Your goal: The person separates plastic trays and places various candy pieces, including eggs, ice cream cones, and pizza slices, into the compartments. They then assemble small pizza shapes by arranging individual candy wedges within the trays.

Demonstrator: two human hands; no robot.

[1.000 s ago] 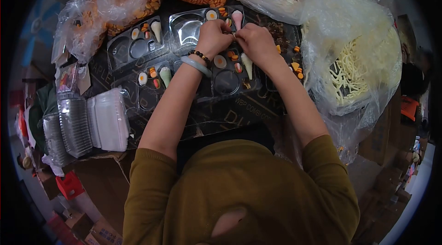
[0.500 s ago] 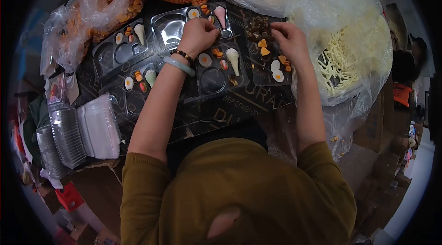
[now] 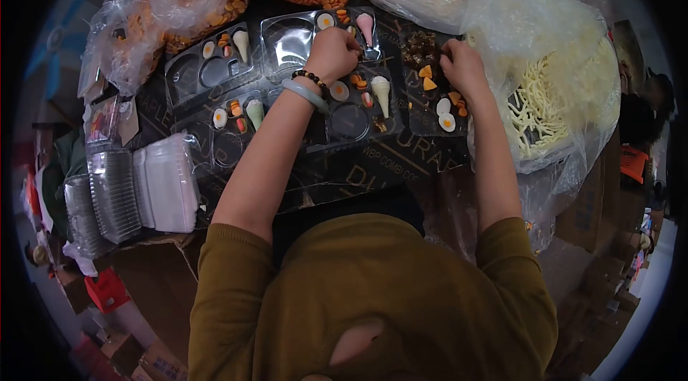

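Blue fan at upper left edge, blurred. Dark green cloth below it. Red basket (image 3: pixel 107 290) at lower left, upright, near brown carton (image 3: pixel 154 277). More boxes (image 3: pixel 163 362) with blue print in bottom left corner. At right, orange-red object (image 3: pixel 633 164), too dim to identify, and large carton (image 3: pixel 582 213).

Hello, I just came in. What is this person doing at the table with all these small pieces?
A person is working over clear plastic trays holding small food-shaped pieces. The left hand is at the tray with the pink cone; whether it holds anything is hidden. The right hand is beside the pile of brown pieces, near some orange wedges. Three other trays hold a cone each: two white, one green.
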